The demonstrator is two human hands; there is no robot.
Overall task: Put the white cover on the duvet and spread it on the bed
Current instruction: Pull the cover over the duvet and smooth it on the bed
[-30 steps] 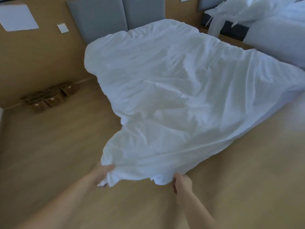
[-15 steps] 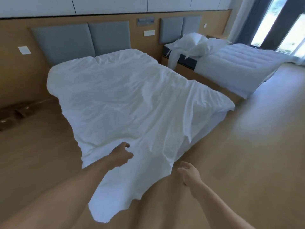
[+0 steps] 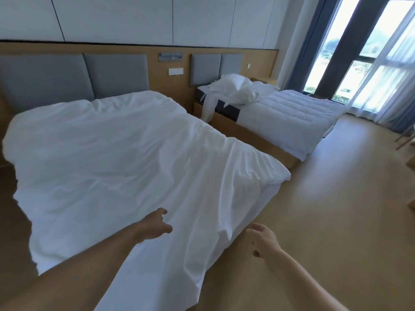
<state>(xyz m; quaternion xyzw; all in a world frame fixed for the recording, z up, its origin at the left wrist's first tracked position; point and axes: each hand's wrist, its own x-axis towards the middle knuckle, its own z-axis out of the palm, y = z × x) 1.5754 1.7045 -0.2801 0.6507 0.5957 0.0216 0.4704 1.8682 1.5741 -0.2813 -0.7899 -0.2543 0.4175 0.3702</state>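
Held left hand [image 3: 155, 225] over the white duvet cover [image 3: 123, 158] draped across the bed [image 3: 269, 196], fingers loosely curled, gripping nothing; right hand [image 3: 262, 240] relaxed, empty, above the floor [image 3: 325, 209].

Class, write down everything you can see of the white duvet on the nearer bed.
The white duvet is soft, thin-looking cloth, creased all over, lying spread over the nearer bed from the grey headboard toward the viewer. Its near corner droops off the foot toward the floor, running out of frame. The left hand hangs over its near end, fingers loosely curled, gripping nothing; whether it touches is unclear. The right hand is apart, beside it.
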